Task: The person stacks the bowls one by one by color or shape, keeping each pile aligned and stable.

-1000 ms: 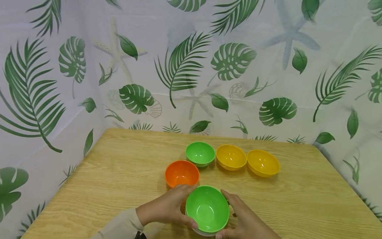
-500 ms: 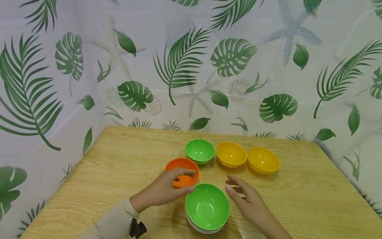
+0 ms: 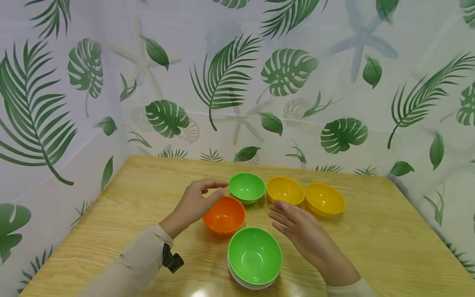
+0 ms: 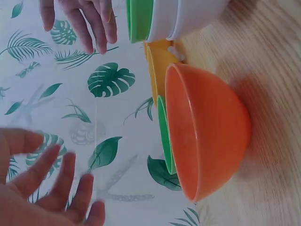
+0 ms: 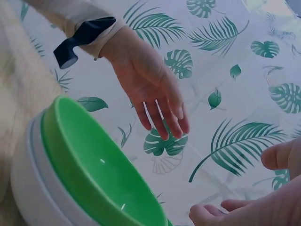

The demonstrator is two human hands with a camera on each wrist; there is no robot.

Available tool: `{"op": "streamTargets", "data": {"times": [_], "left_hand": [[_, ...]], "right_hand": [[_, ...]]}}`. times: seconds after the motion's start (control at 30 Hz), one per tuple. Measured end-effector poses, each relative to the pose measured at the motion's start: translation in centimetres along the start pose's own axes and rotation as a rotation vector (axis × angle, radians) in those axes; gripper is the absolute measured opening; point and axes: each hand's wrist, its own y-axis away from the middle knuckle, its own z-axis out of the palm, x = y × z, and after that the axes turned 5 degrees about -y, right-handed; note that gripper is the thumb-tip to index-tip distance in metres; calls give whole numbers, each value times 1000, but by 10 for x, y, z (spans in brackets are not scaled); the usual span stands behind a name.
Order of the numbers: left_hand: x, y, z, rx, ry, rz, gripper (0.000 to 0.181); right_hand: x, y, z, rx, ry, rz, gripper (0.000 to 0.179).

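Note:
A green bowl sits nested in white bowls near the front of the table. Behind it on the left stands an orange bowl. Above the orange bowl's left rim hovers my left hand, its fingers relaxed and pointing toward a smaller green bowl; it holds nothing. My right hand hangs in the air right of the stack, fingers extended, partly covering the front of a yellow bowl. In the left wrist view, the left fingers are apart from the bowls.
A second yellow bowl stands at the right end of the back row. The wooden table meets a leaf-printed cloth along its back and left sides. A black strap is on the left sleeve.
Both hands have let go of the green bowl on the white stack. The left hand has moved forward and left over the orange bowl; the right hand has risen and moved forward.

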Motion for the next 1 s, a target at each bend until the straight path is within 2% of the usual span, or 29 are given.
{"op": "streamTargets", "data": {"times": [0.13,0.27,0.37,0.5,0.73,1.0], "left_hand": [[-1,-12,1,85,-48,-81,25],[-4,-24,3,86,-34,-147,28],[-8,-33,5,60,0,-201,33],[-16,-45,10,-11,27,-279,41],[-30,-57,18,-128,33,-357,47],[-41,-68,19,-171,45,-352,51]], "right_hand": [[-3,-9,-3,-21,-149,54,56],[-4,-17,-7,-20,-279,91,58],[-4,-22,-9,-15,-340,116,61],[-1,-28,-10,-24,-402,155,61],[10,-36,-10,-23,-393,185,61],[11,-41,-11,14,-379,169,61]]}}
